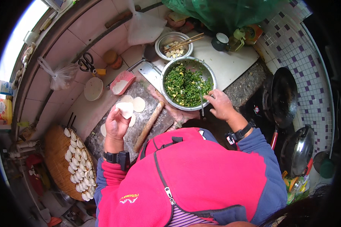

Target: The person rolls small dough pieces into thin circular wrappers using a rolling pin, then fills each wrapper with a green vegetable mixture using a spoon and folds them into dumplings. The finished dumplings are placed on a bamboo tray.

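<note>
My left hand (118, 124) holds up a round dough wrapper (125, 109) between thumb and fingers. Beneath it is a floured board (159, 122) with more wrappers (139, 104) and a wooden rolling pin (149, 126) lying across it. My right hand (220, 105) is at the near right rim of a steel bowl (162, 85) of chopped green filling (184, 82). Its fingers are apart, with the fingertips close beside the handle of a metal spoon (201, 103). The spoon leans on the rim, its head down in the filling.
Filled dumplings (79, 164) cover part of a round woven tray (55, 159) at left. Behind the filling stands a smaller bowl (158, 51) with chopsticks (184, 44). A pink scoop (122, 82) of flour lies by the board. A wok (284, 96) and a lidded pan (298, 150) are at right.
</note>
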Demonstrator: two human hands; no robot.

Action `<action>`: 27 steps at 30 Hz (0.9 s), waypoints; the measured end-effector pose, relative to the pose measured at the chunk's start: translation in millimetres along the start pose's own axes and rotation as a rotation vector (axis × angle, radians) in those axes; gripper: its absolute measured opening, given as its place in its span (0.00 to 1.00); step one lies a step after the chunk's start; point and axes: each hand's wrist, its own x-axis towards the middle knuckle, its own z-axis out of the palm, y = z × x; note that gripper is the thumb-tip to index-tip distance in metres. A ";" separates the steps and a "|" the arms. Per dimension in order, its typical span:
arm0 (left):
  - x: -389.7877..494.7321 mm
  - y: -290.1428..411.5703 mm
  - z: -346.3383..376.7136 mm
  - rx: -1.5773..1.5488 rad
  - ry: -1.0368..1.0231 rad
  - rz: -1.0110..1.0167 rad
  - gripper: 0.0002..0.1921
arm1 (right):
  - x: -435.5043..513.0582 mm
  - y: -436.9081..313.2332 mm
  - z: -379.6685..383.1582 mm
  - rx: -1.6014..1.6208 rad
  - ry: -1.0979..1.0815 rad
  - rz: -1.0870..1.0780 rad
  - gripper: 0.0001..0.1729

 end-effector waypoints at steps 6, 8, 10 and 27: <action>18.1 -27.0 35.4 0.195 0.003 -0.042 0.20 | 12.4 1.3 31.6 0.110 0.154 -0.111 0.24; 20.6 -37.0 43.6 0.163 -0.023 -0.053 0.19 | 21.4 8.3 33.3 0.166 0.226 -0.119 0.21; 23.4 -43.4 50.6 0.109 -0.072 -0.066 0.18 | 31.6 16.0 33.5 0.148 0.340 -0.099 0.12; 27.2 -59.6 47.0 0.162 0.059 -0.218 0.12 | 84.2 38.8 41.2 0.377 0.216 -0.224 0.06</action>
